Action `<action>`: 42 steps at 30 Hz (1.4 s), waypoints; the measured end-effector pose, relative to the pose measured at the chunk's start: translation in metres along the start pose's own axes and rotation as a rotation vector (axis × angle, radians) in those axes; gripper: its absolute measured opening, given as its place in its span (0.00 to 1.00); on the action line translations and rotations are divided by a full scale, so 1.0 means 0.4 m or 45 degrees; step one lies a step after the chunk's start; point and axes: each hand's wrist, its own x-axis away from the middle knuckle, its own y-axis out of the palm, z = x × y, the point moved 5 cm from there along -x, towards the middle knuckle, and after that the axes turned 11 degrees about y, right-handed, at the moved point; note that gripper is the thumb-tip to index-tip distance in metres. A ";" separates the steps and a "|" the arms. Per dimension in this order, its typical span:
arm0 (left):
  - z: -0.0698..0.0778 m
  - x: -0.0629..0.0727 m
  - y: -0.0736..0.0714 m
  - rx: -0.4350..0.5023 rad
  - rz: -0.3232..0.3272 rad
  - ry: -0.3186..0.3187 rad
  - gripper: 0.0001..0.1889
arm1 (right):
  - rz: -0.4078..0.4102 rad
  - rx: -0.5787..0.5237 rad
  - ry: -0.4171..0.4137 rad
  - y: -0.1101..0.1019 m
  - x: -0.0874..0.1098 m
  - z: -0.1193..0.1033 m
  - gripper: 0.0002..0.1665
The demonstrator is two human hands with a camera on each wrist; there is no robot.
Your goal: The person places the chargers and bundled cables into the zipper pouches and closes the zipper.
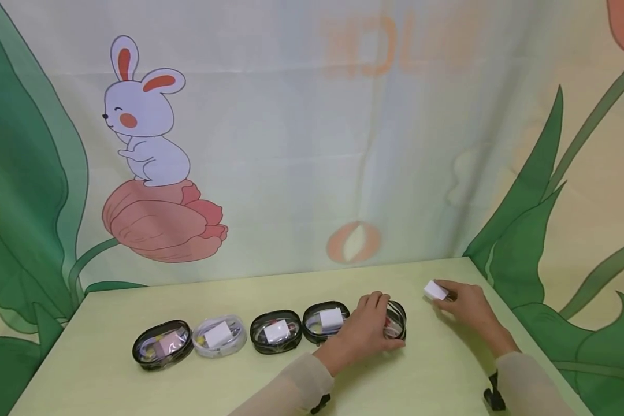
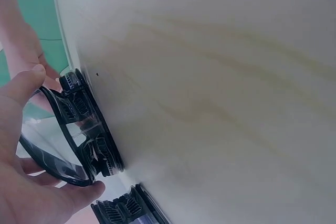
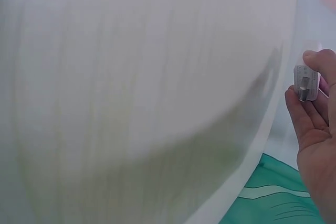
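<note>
My left hand (image 1: 359,330) grips the rightmost clear zip pouch (image 1: 396,319) with black trim, at the right end of a row on the table. In the left wrist view, the thumb and fingertips hold that pouch's clear flap (image 2: 50,135) by its black rim, tilted away from the zippered base. Part of the pouch is hidden under the hand in the head view. To the right, my right hand (image 1: 470,309) pinches a white charger plug (image 1: 435,290) between thumb and fingers above the table. Its metal prongs (image 3: 304,88) show in the right wrist view.
Left of the held pouch stand a black-trimmed pouch (image 1: 325,320), another black one (image 1: 276,331), a white-trimmed one (image 1: 219,336) and a black one (image 1: 162,345) at the far left. Each contains a block-shaped item. A printed cloth (image 1: 270,144) hangs behind the table (image 1: 109,306).
</note>
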 end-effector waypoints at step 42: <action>-0.006 0.015 -0.005 0.089 0.000 -0.002 0.50 | -0.222 -0.227 -0.113 0.033 0.042 -0.064 0.27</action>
